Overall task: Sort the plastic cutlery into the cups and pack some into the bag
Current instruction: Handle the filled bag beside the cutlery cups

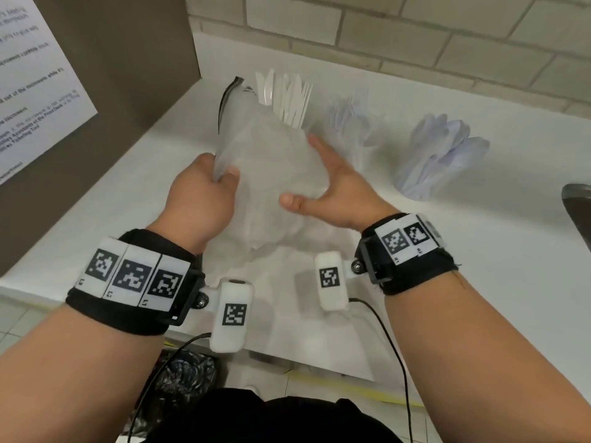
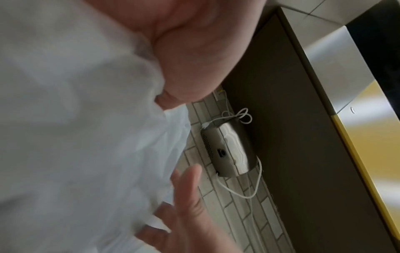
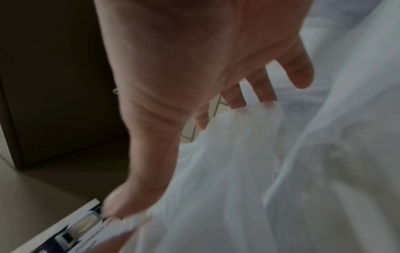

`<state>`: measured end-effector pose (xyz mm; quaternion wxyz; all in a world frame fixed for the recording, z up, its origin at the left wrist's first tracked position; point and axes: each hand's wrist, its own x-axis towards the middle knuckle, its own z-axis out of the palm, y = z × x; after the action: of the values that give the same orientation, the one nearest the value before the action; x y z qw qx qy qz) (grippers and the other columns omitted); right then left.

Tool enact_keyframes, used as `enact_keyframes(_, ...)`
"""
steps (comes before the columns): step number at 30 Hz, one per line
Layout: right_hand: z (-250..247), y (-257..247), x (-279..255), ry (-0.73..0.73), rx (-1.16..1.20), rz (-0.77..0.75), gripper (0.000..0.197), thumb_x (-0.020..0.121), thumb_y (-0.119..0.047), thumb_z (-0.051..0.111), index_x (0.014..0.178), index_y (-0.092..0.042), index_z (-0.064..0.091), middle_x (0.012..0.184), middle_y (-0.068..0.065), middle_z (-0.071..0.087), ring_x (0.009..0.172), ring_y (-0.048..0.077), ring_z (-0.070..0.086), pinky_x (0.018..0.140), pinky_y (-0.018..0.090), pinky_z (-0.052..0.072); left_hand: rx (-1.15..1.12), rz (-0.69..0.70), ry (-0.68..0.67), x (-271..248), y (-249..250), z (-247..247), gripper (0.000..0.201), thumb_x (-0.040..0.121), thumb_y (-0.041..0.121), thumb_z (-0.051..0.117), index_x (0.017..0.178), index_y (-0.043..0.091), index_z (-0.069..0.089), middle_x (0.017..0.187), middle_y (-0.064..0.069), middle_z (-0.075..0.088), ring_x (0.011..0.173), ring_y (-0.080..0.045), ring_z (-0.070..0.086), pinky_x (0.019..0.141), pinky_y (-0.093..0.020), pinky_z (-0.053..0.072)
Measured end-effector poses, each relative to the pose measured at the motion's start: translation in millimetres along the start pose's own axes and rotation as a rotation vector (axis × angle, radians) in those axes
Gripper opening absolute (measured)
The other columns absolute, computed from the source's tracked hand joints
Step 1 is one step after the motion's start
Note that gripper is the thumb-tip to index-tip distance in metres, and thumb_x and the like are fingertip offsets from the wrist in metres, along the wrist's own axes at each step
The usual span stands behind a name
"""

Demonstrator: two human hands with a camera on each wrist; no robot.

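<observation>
A crumpled translucent plastic bag [image 1: 268, 161] hangs above the white counter between both hands. My left hand [image 1: 204, 193] grips its left edge, fingers curled round the plastic; the bag [image 2: 75, 119] fills that wrist view beside the palm. My right hand [image 1: 326, 183] lies spread against the bag's right side, fingers straight, thumb forward; in the right wrist view the straight fingers [image 3: 259, 89] touch the bag [image 3: 259, 171]. Behind the bag stands a cup of white knives [image 1: 287, 97]. Two clear cups of pale cutlery [image 1: 355, 119] [image 1: 438, 155] stand to the right.
A brown cabinet side [image 1: 96, 107] with a printed notice [image 1: 28, 75] walls the counter's left. A tiled wall [image 1: 415, 33] runs behind. A metal object [image 1: 579, 212] sits at the right edge. The counter's front edge [image 1: 287, 362] is just past my wrists.
</observation>
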<state>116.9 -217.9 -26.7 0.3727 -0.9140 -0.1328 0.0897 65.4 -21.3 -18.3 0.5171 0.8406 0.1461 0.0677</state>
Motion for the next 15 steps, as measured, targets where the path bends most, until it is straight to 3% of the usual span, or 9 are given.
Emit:
enact_keyframes(2, 10.3, -3.7, -2.6, -0.197, 0.072, -0.027, 0.128, 0.051, -0.065, 0.080, 0.148, -0.044, -0.001, 0.158, -0.009, 0.015, 0.144, 0.010, 0.020, 0.115, 0.029, 0.023, -0.209, -0.049, -0.036, -2.2, -0.6, 0.9, 0.021, 0.099, 0.031, 0.045, 0.106, 0.016, 0.057, 0.106, -0.006, 0.067, 0.098, -0.023, 0.065, 0.091, -0.045, 0.052)
enact_keyframes(4, 18.8, -9.5, -4.8, -0.310, 0.115, -0.043, 0.134, 0.049, -0.056, 0.086, 0.148, -0.044, -0.003, 0.157, -0.008, 0.019, 0.140, 0.005, 0.023, 0.115, 0.027, 0.023, -0.458, -0.115, -0.170, -5.4, -0.2, -0.1, 0.025, 0.101, 0.030, 0.044, 0.115, 0.016, 0.059, 0.112, -0.005, 0.069, 0.103, -0.021, 0.067, 0.093, -0.042, 0.052)
enact_keyframes(6, 25.1, -14.7, -7.9, -0.344, 0.179, -0.042, 0.123, 0.052, -0.047, 0.089, 0.149, -0.035, 0.015, 0.147, -0.008, 0.040, 0.131, 0.001, 0.037, 0.111, 0.025, 0.031, -0.634, -0.144, -0.295, -7.7, -1.9, -2.7, 0.034, 0.102, 0.030, 0.041, 0.125, 0.011, 0.056, 0.118, -0.009, 0.069, 0.108, -0.024, 0.066, 0.093, -0.041, 0.051)
enact_keyframes(9, 30.0, -20.6, -10.9, -0.290, 0.239, -0.053, 0.067, 0.063, -0.030, 0.087, 0.123, -0.022, 0.058, 0.116, -0.008, 0.068, 0.107, 0.006, 0.062, 0.099, 0.028, 0.047, -0.666, -0.140, -0.383, -10.1, -10.1, -8.6, 0.040, 0.099, 0.032, 0.046, 0.127, 0.004, 0.053, 0.118, -0.016, 0.067, 0.108, -0.030, 0.066, 0.089, -0.041, 0.053)
enact_keyframes(11, 30.4, -19.5, -8.7, -0.125, 0.065, -0.051, 0.038, 0.072, -0.025, 0.079, 0.107, -0.017, 0.065, 0.103, -0.002, 0.069, 0.097, 0.015, 0.065, 0.087, 0.028, 0.050, -0.540, -0.109, -0.263, -13.1, -14.1, -12.2, 0.041, 0.090, 0.032, 0.060, 0.123, 0.009, 0.053, 0.113, -0.015, 0.069, 0.103, -0.029, 0.067, 0.088, -0.041, 0.053)
enact_keyframes(14, 30.8, -15.1, -4.9, 0.156, -0.075, -0.043, 0.026, 0.082, -0.014, 0.062, 0.107, -0.010, 0.058, 0.102, 0.010, 0.062, 0.089, 0.023, 0.059, 0.067, 0.021, 0.040, -0.101, 0.026, 0.076, -21.9, -16.2, -21.5, 0.055, 0.087, 0.030, 0.065, 0.133, 0.035, 0.036, 0.107, -0.002, 0.066, 0.090, -0.017, 0.063, 0.077, -0.030, 0.049)
enact_keyframes(15, 31.3, -15.5, -4.8, 0.219, -0.066, -0.034, 0.025, 0.083, -0.009, 0.057, 0.108, -0.008, 0.056, 0.103, 0.013, 0.059, 0.085, 0.022, 0.056, 0.064, 0.018, 0.035, -0.004, 0.085, 0.076, -27.3, -13.1, -25.6, 0.065, 0.089, 0.031, 0.062, 0.139, 0.045, 0.025, 0.115, 0.000, 0.062, 0.089, -0.014, 0.062, 0.072, -0.026, 0.048)
